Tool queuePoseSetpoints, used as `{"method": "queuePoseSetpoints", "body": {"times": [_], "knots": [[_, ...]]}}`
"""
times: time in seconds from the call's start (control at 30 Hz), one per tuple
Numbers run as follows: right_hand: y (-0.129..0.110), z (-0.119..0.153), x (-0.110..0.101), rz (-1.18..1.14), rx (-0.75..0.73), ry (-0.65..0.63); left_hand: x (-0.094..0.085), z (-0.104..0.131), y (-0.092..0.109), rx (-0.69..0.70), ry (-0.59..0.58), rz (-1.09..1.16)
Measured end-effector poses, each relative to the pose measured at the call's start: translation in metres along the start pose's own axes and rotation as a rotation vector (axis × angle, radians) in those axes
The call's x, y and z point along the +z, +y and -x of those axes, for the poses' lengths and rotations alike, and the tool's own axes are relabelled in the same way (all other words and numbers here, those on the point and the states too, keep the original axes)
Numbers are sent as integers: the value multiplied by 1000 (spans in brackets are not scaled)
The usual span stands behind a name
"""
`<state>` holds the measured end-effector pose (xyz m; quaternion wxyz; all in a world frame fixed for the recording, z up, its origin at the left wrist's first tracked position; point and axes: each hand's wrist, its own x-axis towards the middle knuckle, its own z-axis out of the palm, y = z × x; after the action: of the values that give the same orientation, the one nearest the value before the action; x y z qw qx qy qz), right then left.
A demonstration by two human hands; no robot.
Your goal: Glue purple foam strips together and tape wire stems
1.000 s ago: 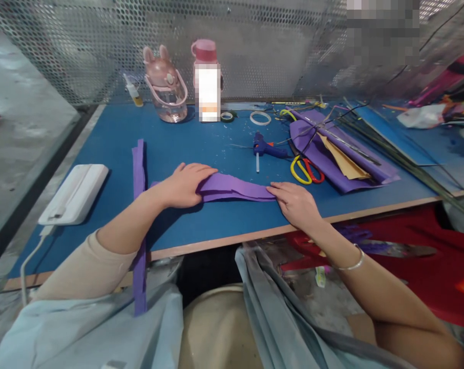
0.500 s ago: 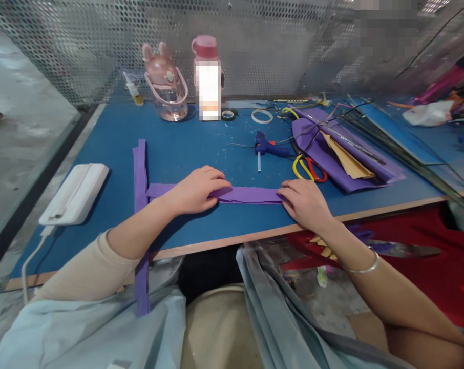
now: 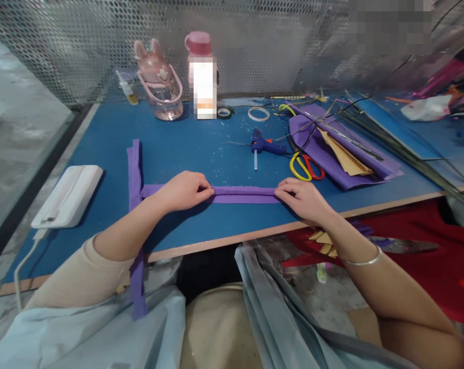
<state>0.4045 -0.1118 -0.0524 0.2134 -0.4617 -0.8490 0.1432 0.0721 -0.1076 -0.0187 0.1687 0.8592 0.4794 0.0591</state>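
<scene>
A folded purple strip (image 3: 245, 195) lies crosswise on the blue table, a lengthwise fold line showing between the hands. My left hand (image 3: 188, 191) pinches its upper layer near the middle, thumb against fingers. At the strip's right end, my right hand (image 3: 301, 199) has its fingertips closed on the purple material. Another long purple strip (image 3: 135, 171) runs front to back at the left, passes under my left forearm and hangs over the table's front edge. The crosswise strip's left end meets it.
Behind the hands lie a blue glue gun (image 3: 268, 145), scissors (image 3: 301, 166) and purple sheets (image 3: 332, 154). Two bottles, one pink-lidded (image 3: 199, 43) and one with ears (image 3: 154, 66), stand at the back. A white power bank (image 3: 67, 197) with a cable lies left.
My left hand has moved slightly left and its fingers have closed into a pinch. The strip between the hands now shows a narrow folded band on top. The view has shifted slightly.
</scene>
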Motion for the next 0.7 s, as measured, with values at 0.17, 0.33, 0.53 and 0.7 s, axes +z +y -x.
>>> {"method": "queuePoseSetpoints", "body": {"times": [0.17,0.33,0.53,0.7], "knots": [[-1,-9,7,-66,252,74,1,-4,-5,-175,8,117],[0,-14,5,-80,268,25,5,-7,-6,-183,44,101],[-9,-16,3,170,130,-60,12,-7,-1,-80,138,-206],[-31,-2,11,594,-152,51,13,-5,0,167,131,-377]]}}
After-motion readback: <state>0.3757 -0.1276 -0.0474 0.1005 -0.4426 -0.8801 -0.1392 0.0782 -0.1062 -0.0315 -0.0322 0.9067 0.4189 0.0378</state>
